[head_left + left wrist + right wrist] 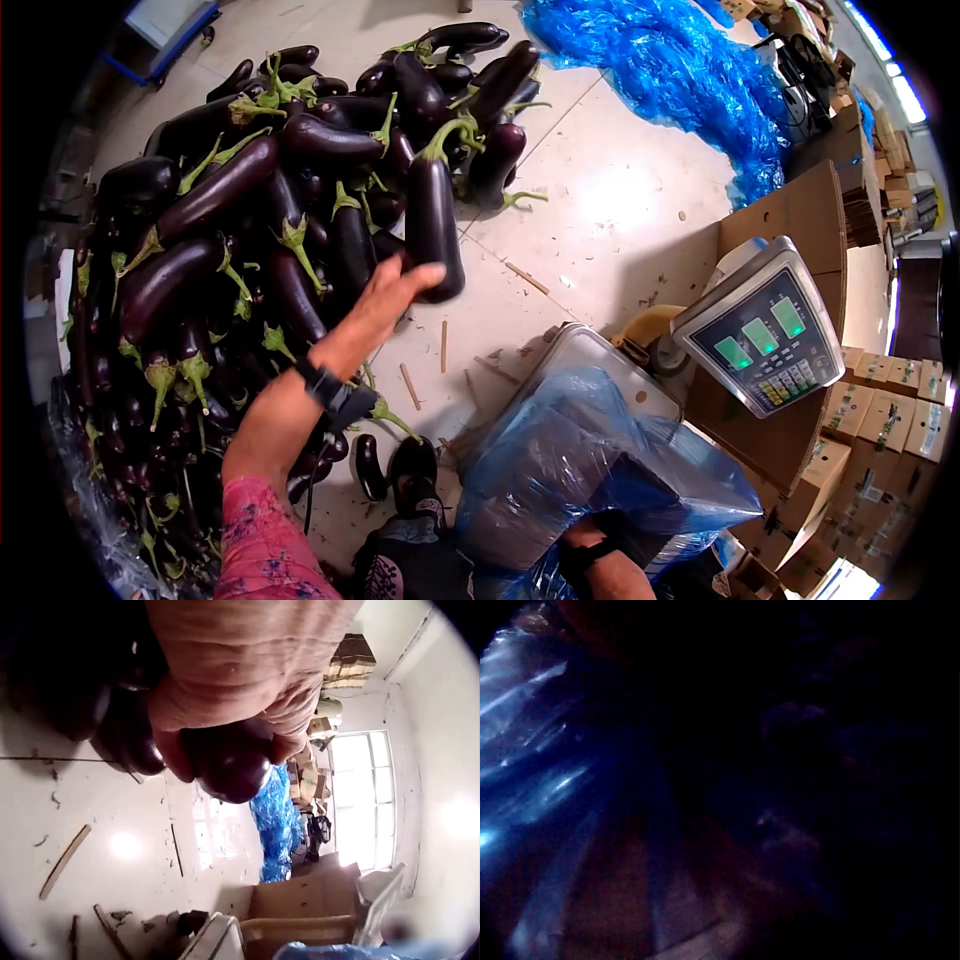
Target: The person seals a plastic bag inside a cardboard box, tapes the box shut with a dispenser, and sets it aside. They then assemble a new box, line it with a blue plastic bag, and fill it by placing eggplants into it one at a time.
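Observation:
My left hand (372, 305) grips the lower end of a dark purple eggplant (432, 205), whose green stem points away from me. In the left wrist view, the eggplant's glossy round end (234, 776) shows between thumb and fingers. To the left spreads a large heap of eggplants (215, 195). At lower right, my right wrist (592, 548) reaches into a blue plastic bag (550, 430); the bag hides the hand, and I cannot tell what its fingers do. The right wrist view is dark, with bag folds (540, 780) at its left.
A scale's platform (590, 350) lies partly under the bag, its lit display (765, 335) to the right. Crumpled blue plastic (660, 70) covers floor at the back. Cardboard boxes (880, 420) are stacked at right. A loose eggplant (369, 467) lies by my shoe (413, 465).

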`<action>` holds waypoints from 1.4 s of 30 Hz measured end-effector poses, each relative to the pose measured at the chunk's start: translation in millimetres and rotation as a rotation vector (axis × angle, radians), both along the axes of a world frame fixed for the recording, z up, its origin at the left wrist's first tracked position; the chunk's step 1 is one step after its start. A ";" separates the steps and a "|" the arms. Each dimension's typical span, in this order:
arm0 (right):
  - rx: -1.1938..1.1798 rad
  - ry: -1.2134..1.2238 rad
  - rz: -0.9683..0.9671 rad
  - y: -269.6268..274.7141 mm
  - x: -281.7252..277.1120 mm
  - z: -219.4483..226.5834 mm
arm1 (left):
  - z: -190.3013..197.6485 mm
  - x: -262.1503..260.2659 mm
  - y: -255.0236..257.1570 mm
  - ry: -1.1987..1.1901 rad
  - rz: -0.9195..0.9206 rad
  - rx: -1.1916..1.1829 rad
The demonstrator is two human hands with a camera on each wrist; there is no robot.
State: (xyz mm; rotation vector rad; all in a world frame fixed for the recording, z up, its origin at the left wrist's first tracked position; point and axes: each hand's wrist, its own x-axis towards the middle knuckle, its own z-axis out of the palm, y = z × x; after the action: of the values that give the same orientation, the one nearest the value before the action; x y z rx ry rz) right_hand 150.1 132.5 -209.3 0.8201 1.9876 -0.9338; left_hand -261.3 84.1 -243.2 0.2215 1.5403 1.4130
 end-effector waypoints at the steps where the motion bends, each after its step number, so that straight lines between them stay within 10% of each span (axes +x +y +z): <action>1: -0.001 -0.002 0.001 0.3 -1.4 0.0 | 2.3 12.4 -12.9 -0.002 0.006 0.045; 9: -0.018 -0.016 -0.007 4.5 -6.6 0.7 | 5.0 101.0 -102.7 -0.089 -0.163 -0.233; 11: -0.022 -0.017 -0.007 6.8 -8.5 -0.3 | 1.7 104.4 -117.7 -0.109 -0.408 -0.422; 15: -0.031 -0.024 -0.012 8.1 -10.9 0.8 | 30.0 86.8 -113.2 0.682 -1.145 -0.558; 20: -0.026 -0.038 -0.008 5.7 -9.4 4.5 | 25.3 4.0 22.1 1.101 -0.315 -0.114; 22: -0.027 -0.040 -0.010 4.2 -7.9 6.1 | -17.0 -16.2 71.3 1.428 -0.260 0.057; 29: -0.034 -0.048 -0.034 7.6 -4.3 10.4 | -91.1 -5.8 107.6 1.085 -0.470 -0.415; 36: -0.028 -0.041 -0.028 12.4 -3.1 13.9 | -40.1 27.1 58.9 1.384 -0.746 -0.400; 42: -0.026 -0.031 -0.026 15.2 -8.2 10.2 | 13.7 31.1 15.7 1.176 -0.388 -0.166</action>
State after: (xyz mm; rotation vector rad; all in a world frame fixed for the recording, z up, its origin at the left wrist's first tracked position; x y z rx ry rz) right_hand 142.0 147.7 -199.1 0.8423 1.9390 -0.9543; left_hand -230.3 99.8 -229.5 1.3456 2.3292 0.8067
